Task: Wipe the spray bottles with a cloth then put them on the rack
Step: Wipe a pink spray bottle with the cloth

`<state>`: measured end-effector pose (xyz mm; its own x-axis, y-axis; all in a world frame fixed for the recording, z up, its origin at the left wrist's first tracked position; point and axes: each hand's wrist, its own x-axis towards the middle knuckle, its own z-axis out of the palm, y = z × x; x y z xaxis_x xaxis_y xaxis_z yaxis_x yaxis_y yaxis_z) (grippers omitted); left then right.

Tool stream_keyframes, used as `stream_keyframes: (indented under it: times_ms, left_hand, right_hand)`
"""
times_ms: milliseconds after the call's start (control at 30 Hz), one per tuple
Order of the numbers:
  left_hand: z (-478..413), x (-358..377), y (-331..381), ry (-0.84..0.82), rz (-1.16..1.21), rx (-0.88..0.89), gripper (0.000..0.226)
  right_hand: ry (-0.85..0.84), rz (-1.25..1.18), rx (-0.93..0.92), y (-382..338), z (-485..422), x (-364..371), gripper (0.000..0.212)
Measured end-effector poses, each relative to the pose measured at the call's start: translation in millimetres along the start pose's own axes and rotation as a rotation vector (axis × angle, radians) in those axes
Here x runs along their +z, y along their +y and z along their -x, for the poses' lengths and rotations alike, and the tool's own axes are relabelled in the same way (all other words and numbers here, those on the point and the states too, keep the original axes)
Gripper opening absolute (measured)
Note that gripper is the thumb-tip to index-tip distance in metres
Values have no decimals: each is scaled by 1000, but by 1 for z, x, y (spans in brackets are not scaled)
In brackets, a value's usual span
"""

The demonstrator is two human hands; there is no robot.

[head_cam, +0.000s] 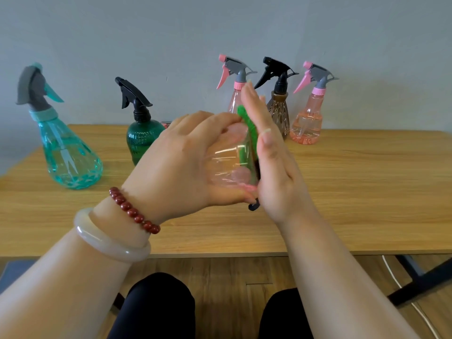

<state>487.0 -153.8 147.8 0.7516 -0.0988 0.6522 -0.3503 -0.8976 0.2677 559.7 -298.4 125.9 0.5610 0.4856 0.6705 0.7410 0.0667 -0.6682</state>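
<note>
Both hands are met above the near part of the table point(342, 204). The clear pink bottle point(227, 162) is gripped round its body by the curled fingers of the left hand point(181, 162). The green cloth point(248, 128) is pressed flat against its side by the straight fingers of the right hand point(274, 155).

The bottle is held tipped over, clear of the tabletop; a dark part, probably its trigger, shows below the hands. It is judged light, seemingly empty, thin-walled and smooth, so it may dent or slip if squeezed. A hold round the body or the neck is advised.

Beyond this bottle five others are stood: a teal bottle point(66, 152) and a dark green bottle point(141, 140) to its left, a pink-capped bottle point(234, 94) and a brown bottle point(278, 106) just behind, and a second pink bottle point(308, 123) behind to its right. No rack is seen.
</note>
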Motion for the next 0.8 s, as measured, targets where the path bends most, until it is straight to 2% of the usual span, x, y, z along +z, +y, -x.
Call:
stream_keyframes:
  times_ms: [100,200,333,433,500,633,733,800]
  left_hand:
    - [2,2,-1,1,-32,70,98]
    - [1,0,-7,-77,-50,104,101]
    - [-1,1,-14,-151,-99,64,106]
    - [-2,0,-16,-164,-116,68,108]
    - [-2,-1,-17,-164,-128,73,108]
    - [-2,2,-17,-147,-161,36,108]
    - [1,8,-15,-63,-169,-46,111]
    - [4,11,-12,-10,-98,-171,118]
  right_hand:
    - [4,-151,124,8,0,-2,52]
    - [70,-222,224,10,7,-1,53]
    - [80,-61,235,3,13,-1,82]
    - [57,-19,235,-2,13,-3,87]
    - [35,-24,243,-4,12,-5,84]
    - [17,-78,290,-5,7,-8,62]
    - [87,-120,327,0,7,-8,54]
    - [186,-181,351,4,9,-5,53]
